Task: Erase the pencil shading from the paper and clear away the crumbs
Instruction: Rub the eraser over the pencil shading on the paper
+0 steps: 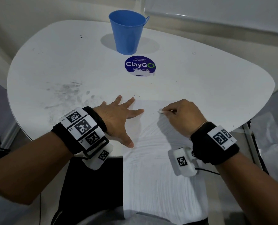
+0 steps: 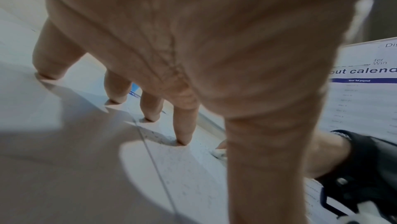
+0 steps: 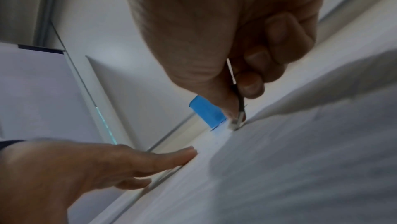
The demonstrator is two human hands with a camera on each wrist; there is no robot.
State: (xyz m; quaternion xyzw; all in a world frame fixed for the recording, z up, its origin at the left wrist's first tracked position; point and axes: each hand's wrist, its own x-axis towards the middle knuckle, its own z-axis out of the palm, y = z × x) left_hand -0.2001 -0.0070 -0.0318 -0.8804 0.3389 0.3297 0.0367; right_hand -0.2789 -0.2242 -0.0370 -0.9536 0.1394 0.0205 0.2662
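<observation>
A white sheet of paper (image 1: 151, 143) lies on the white table (image 1: 53, 62) and hangs over its near edge onto my lap; faint grey pencil streaks run across it. My left hand (image 1: 126, 114) lies flat with spread, straight fingers (image 2: 184, 125), pressing the paper's left edge. My right hand (image 1: 165, 111) pinches a small white eraser (image 1: 161, 111) between thumb and fingertips, its tip touching the paper's upper part. The eraser (image 3: 235, 122) also shows in the right wrist view. Tiny dark crumbs (image 2: 156, 136) speckle the paper near my left index finger.
A blue metal bucket (image 1: 127, 32) stands at the table's far middle, with a round blue ClayGo sticker (image 1: 139, 65) in front of it. Grey smudges (image 1: 66, 90) mark the table left of my hand. A printed calendar sheet (image 2: 365, 91) shows at the right.
</observation>
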